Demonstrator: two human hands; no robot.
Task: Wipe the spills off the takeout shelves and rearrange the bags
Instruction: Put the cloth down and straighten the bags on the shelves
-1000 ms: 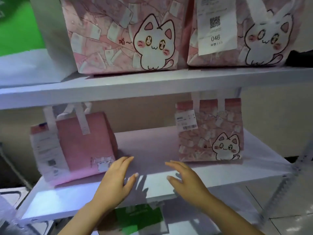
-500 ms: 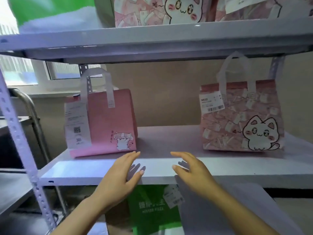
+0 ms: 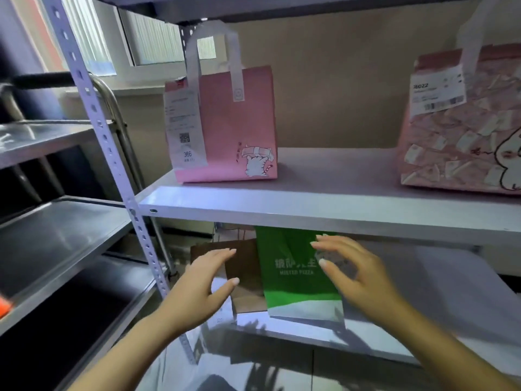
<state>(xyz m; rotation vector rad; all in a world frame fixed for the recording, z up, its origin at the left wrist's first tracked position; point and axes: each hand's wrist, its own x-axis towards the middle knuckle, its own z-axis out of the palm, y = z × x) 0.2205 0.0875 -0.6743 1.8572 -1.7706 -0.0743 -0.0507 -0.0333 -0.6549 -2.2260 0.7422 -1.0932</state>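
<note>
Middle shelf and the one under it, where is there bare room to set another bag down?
Middle shelf: a bare stretch between the plain pink bag and the cat-print bag. Lower shelf: bare right of the green bag. Crowded at its left, where the brown bag stands against the green one.

Patterned bag cut off at right edge; brown bag half hidden behind green bag; receipt print unreadable.

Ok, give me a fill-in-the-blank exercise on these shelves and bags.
1. The bag between the two hands is white and ____.
2. To its left stands a ____ paper bag.
3. The pink bag with the 366 receipt stands on the shelf ____ the hands.
4. Both hands hold ____.

Missing: green; brown; above; nothing
</note>
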